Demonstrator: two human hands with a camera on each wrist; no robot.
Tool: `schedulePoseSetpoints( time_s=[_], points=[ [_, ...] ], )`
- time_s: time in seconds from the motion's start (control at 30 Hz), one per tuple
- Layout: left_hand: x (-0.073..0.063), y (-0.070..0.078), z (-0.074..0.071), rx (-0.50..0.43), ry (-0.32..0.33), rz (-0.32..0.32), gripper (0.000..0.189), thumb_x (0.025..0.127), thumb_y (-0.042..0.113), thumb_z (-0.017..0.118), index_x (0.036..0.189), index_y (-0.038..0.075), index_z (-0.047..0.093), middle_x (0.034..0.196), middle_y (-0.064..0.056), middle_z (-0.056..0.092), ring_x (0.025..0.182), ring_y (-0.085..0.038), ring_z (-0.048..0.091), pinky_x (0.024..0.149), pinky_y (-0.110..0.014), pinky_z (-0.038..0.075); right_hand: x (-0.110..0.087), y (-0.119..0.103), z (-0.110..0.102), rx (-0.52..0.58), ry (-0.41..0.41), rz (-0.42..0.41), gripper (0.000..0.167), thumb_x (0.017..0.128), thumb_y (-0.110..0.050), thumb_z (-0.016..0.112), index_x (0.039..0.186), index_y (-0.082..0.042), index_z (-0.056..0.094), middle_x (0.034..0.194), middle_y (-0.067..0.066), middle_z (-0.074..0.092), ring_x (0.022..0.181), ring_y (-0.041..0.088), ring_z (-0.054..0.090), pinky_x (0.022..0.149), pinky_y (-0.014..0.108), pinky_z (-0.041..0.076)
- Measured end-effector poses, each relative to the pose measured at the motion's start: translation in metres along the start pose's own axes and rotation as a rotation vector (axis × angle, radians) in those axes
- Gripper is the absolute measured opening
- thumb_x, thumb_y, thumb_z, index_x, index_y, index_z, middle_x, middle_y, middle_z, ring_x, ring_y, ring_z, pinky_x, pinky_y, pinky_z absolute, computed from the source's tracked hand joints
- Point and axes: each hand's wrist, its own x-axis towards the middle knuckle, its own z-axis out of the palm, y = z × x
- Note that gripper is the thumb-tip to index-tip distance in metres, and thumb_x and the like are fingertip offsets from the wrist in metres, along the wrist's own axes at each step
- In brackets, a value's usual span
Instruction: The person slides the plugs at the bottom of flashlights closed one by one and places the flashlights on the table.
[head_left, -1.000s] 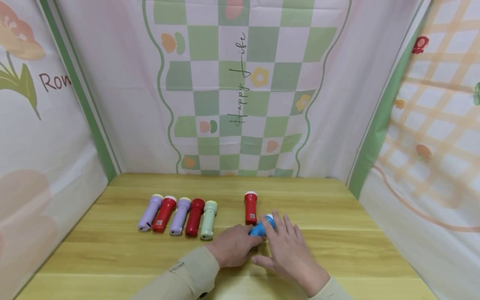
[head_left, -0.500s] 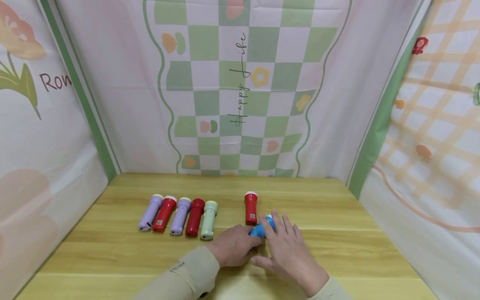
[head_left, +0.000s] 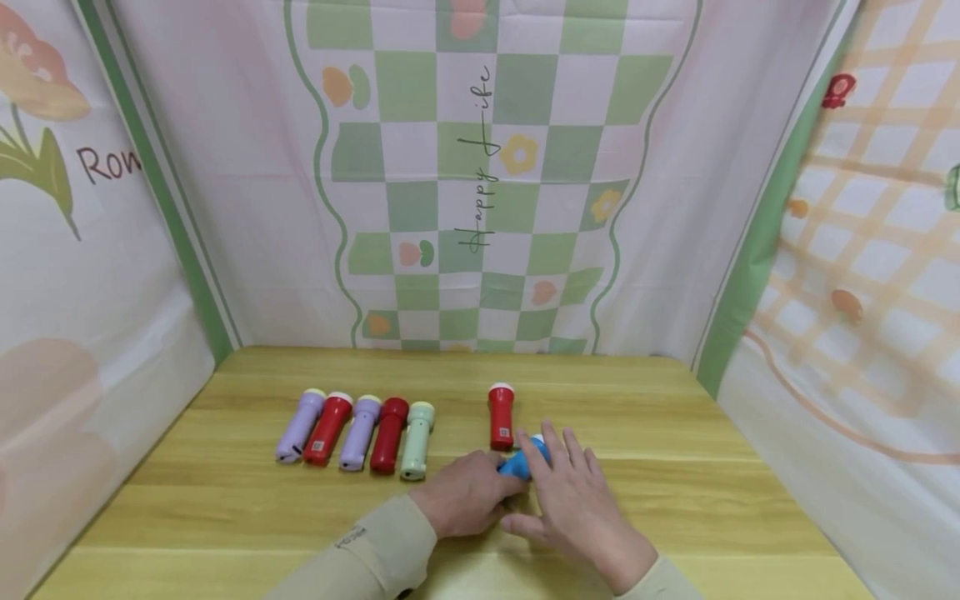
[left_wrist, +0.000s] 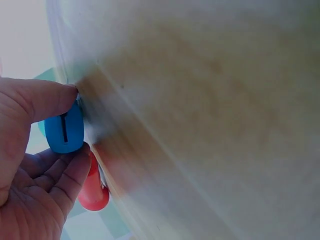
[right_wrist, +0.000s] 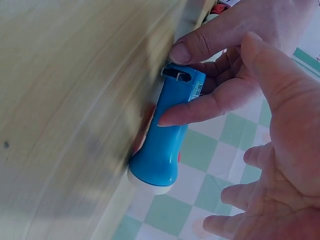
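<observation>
My left hand (head_left: 467, 493) pinches the tail end of a blue flashlight (right_wrist: 167, 135) between thumb and fingers. In the right wrist view, its white lens end points away from that hand, and a dark slot with a small loop shows at the tail. Fingers spread, my right hand (head_left: 588, 508) is held beside the flashlight. The right wrist view shows a gap between them. Just beyond the blue one, a red flashlight (head_left: 502, 417) lies on the table. In the left wrist view, the blue tail (left_wrist: 65, 131) sits between thumb and fingertips.
Left of the hands, a row of several flashlights lies on the wooden table (head_left: 637, 400): purple (head_left: 302, 425), red (head_left: 328, 428), another purple (head_left: 361, 433), dark red (head_left: 390, 437) and pale green (head_left: 417, 442). Patterned cloth walls (head_left: 517, 208) enclose the back and sides.
The lens end of the blue flashlight has dipped very slightly. Both hands keep nearly the same place, and the other flashlights have not moved.
</observation>
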Motion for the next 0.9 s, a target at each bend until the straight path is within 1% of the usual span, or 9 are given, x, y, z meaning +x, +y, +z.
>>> schedulePoseSetpoints(
  time_s=[0.13, 0.27, 0.33, 0.47, 0.57, 0.73, 0.9],
  points=[
    [-0.001, 0.001, -0.001, 0.003, 0.012, 0.002, 0.019, 0.098, 0.033, 0.074, 0.117, 0.028, 0.071, 0.102, 0.005, 0.074, 0.089, -0.007, 0.064, 0.082, -0.025, 0.058, 0.0, 0.0, 0.0, -0.009, 0.006, -0.006, 0.109, 0.08, -0.07, 0.078, 0.164, -0.018, 0.031, 0.167, 0.028, 0.027, 0.148, 0.059, 0.029, 0.111, 0.078, 0.033],
    [-0.002, 0.002, -0.002, 0.003, 0.048, 0.019, 0.018, 0.097, 0.031, 0.075, 0.114, 0.027, 0.071, 0.1, 0.006, 0.074, 0.087, -0.006, 0.064, 0.08, -0.024, 0.058, 0.0, -0.001, 0.0, -0.008, 0.009, -0.008, 0.113, 0.077, -0.071, 0.08, 0.164, -0.018, 0.03, 0.167, 0.028, 0.027, 0.148, 0.059, 0.029, 0.111, 0.078, 0.032],
    [-0.004, 0.003, -0.003, -0.001, 0.074, 0.032, 0.019, 0.096, 0.03, 0.077, 0.114, 0.026, 0.072, 0.1, 0.006, 0.075, 0.086, -0.005, 0.063, 0.08, -0.023, 0.057, -0.001, -0.001, -0.001, -0.007, 0.01, -0.007, 0.115, 0.075, -0.07, 0.082, 0.164, -0.019, 0.03, 0.167, 0.028, 0.027, 0.148, 0.059, 0.028, 0.111, 0.079, 0.032],
    [-0.006, 0.002, -0.003, -0.003, 0.149, 0.074, 0.022, 0.092, 0.027, 0.081, 0.112, 0.022, 0.073, 0.096, 0.007, 0.074, 0.083, -0.005, 0.065, 0.078, -0.02, 0.056, -0.001, -0.002, -0.002, -0.017, 0.016, -0.011, 0.118, 0.073, -0.07, 0.084, 0.164, -0.018, 0.03, 0.166, 0.028, 0.028, 0.148, 0.06, 0.029, 0.111, 0.079, 0.032],
    [-0.008, 0.0, -0.002, -0.012, 0.191, 0.093, 0.019, 0.093, 0.022, 0.079, 0.111, 0.02, 0.073, 0.096, 0.006, 0.074, 0.083, -0.005, 0.067, 0.078, -0.017, 0.055, -0.001, -0.003, -0.003, -0.027, 0.021, -0.015, 0.118, 0.072, -0.07, 0.084, 0.164, -0.018, 0.03, 0.166, 0.027, 0.029, 0.148, 0.059, 0.03, 0.111, 0.078, 0.032],
    [-0.012, -0.001, -0.004, -0.033, 0.198, 0.084, 0.019, 0.098, 0.019, 0.073, 0.116, 0.02, 0.071, 0.104, 0.005, 0.075, 0.087, -0.006, 0.068, 0.079, -0.016, 0.054, -0.002, -0.004, -0.004, -0.027, 0.027, -0.017, 0.118, 0.072, -0.069, 0.085, 0.164, -0.017, 0.032, 0.166, 0.027, 0.03, 0.148, 0.059, 0.031, 0.111, 0.078, 0.033],
    [-0.016, -0.001, -0.006, -0.025, 0.202, 0.079, 0.021, 0.099, 0.02, 0.072, 0.119, 0.02, 0.07, 0.108, 0.005, 0.075, 0.089, -0.007, 0.067, 0.081, -0.019, 0.054, -0.001, -0.006, -0.005, -0.015, 0.031, -0.017, 0.118, 0.071, -0.068, 0.086, 0.163, -0.017, 0.033, 0.165, 0.028, 0.031, 0.148, 0.059, 0.03, 0.111, 0.078, 0.033]
  ],
)
